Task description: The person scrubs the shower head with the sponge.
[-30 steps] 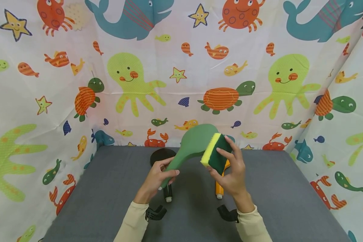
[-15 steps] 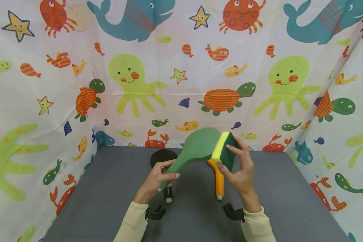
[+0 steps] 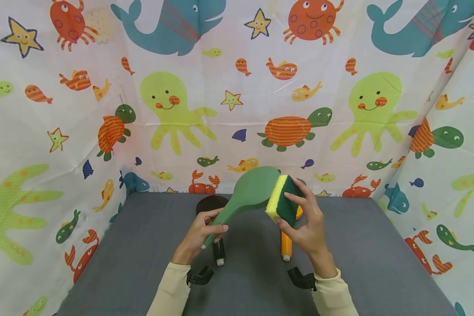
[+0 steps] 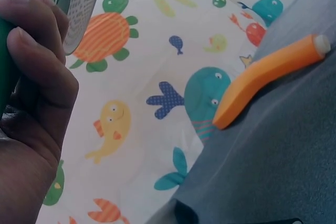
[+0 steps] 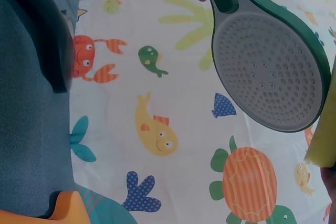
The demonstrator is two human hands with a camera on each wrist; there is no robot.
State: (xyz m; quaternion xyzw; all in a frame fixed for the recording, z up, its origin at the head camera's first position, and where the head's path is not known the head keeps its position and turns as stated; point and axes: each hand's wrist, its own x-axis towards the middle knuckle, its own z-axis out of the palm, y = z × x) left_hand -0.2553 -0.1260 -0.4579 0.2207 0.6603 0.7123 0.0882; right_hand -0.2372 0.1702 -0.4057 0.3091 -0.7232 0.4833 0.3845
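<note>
We see the left hand (image 3: 199, 232) gripping the green shower head (image 3: 256, 186) by its handle, long axis rising toward upper right, where the right hand (image 3: 306, 228) pinches the sponge (image 3: 281, 202) against its head.

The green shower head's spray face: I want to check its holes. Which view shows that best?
The right wrist view: the grey dotted face of the shower head fills the frame, unobstructed. The left wrist view catches only a sliver of it above the left hand. The head view shows just its green back.
</note>
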